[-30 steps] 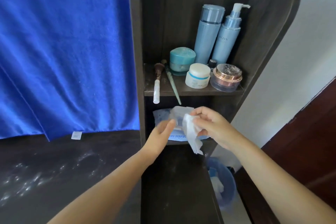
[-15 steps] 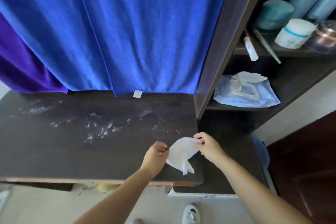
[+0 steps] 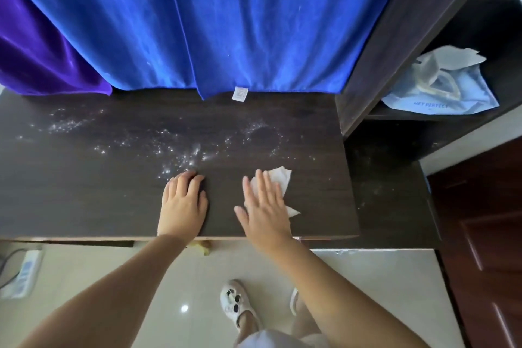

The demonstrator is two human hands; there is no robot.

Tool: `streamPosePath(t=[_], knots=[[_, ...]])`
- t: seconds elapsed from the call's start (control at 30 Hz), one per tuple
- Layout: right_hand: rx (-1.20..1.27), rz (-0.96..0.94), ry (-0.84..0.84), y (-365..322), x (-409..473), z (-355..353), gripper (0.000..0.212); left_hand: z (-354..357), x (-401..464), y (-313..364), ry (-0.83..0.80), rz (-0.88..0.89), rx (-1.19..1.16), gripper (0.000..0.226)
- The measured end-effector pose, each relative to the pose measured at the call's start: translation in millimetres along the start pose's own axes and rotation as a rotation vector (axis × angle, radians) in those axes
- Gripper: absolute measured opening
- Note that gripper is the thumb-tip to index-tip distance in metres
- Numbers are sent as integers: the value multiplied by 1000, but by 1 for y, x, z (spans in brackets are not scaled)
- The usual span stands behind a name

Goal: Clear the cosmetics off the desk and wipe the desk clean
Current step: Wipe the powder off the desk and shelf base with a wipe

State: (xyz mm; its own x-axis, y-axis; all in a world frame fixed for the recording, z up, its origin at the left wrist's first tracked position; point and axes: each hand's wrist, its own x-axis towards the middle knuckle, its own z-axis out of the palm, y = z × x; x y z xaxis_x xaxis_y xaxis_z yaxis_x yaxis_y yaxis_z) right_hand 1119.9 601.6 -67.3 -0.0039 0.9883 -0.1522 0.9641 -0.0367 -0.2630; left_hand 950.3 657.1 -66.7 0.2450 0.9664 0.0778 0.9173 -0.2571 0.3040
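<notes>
I've put the wipe [image 3: 278, 181] down flat on the desk [image 3: 84, 195], near its front right corner, where before I held it up between both hands. My right hand [image 3: 264, 210] now presses it with straight fingers. My left hand [image 3: 183, 200] has let go and rests on the desktop beside it.

Home bedroom: dressing desk [image 3: 84, 192], curtain [image 3: 226, 22]

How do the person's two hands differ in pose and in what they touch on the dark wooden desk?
The right hand lies flat with straight fingers, pressing the white wet wipe; the left hand has bent fingers and touches the bare dark wooden desk, holding nothing. Both rest palm-down near the front edge.
</notes>
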Motion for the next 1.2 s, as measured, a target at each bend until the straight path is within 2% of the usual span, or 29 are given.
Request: streamPosePath(t=[0.07,0.13,0.2,0.27,0.33,0.4,0.47,0.57,0.63,0.7,0.77,0.87,0.93,0.97,1.03,1.1,1.17,1.2], knots=[[-71,-281,-75,11,-8,-3,55,0,1,0,3,12,-1,39],[-124,-365,-63,42,-14,-11,57,-2,1,1,8,11,-5,39],[-147,-186,3,81,-17,-21,63,-3,1,1,8,16,-11,40],[-104,95,79,111,-17,-29,72,-5,1,1,6,16,-14,40],[-52,365,119,115,-13,-29,71,-5,1,2,2,16,-14,40],[-1,488,167,91,-7,-23,62,-5,1,2,-2,14,-9,39],[-31,361,201,54,-5,-13,58,-5,1,2,-4,8,-8,40],[-92,-118,116,5,-14,6,53,-5,0,2,2,7,-19,41],[-133,-427,28,3,-16,6,52,-5,0,1,11,17,-18,41],[-205,-504,-7,33,-10,0,54,-5,0,1,21,20,-16,41],[-253,-363,9,76,-8,-7,58,-5,2,2,31,12,-20,40],[-146,122,156,122,-15,-20,56,-3,1,2,46,16,-17,40],[-74,346,246,107,-12,-19,51,-2,2,4,54,-3,-17,40],[-46,378,270,89,-7,-16,48,-1,2,7,57,-27,-23,41],[-5,219,279,44,2,-2,47,1,6,14,65,-81,-41,42],[-10,-160,198,8,0,9,46,4,10,19,79,-118,-67,42],[-70,-513,61,10,-6,9,43,7,11,20,82,-131,-85,42],[-99,-591,33,25,-6,3,41,9,12,19,84,-133,-84,42]])
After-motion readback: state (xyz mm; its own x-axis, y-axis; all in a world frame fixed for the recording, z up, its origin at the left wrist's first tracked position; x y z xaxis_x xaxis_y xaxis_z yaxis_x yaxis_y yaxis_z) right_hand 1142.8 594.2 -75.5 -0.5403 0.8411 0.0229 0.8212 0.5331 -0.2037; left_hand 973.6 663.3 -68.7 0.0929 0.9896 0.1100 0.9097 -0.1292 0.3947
